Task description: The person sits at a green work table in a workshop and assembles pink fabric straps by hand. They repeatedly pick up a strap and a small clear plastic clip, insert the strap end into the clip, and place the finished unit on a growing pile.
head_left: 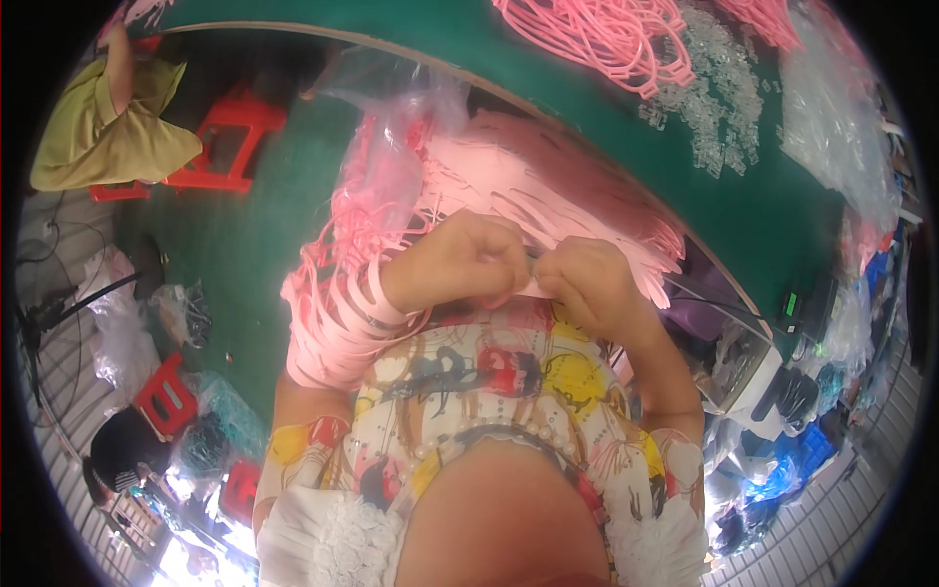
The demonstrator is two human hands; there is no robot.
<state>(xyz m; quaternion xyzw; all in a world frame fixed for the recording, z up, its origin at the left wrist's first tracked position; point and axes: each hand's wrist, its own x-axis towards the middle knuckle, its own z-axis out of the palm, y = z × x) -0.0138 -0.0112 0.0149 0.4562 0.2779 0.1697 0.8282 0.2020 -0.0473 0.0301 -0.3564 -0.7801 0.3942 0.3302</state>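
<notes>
Many pink loops (328,338) ring your left forearm (298,406), probably the finished ones, while the strap pile (484,176) before you looks unworked, and your left hand (465,262) and right hand (589,282), fingers curled tight, seem to pinch one strap (532,290) between them.

The left hand (465,262) and right hand (595,286) are close together, fingers curled; anything between them is too small to tell. Pink bands (328,338) ring the left forearm. Clear pieces (724,112) lie beside pink loops (606,39) on the green worktop (626,132).
</notes>
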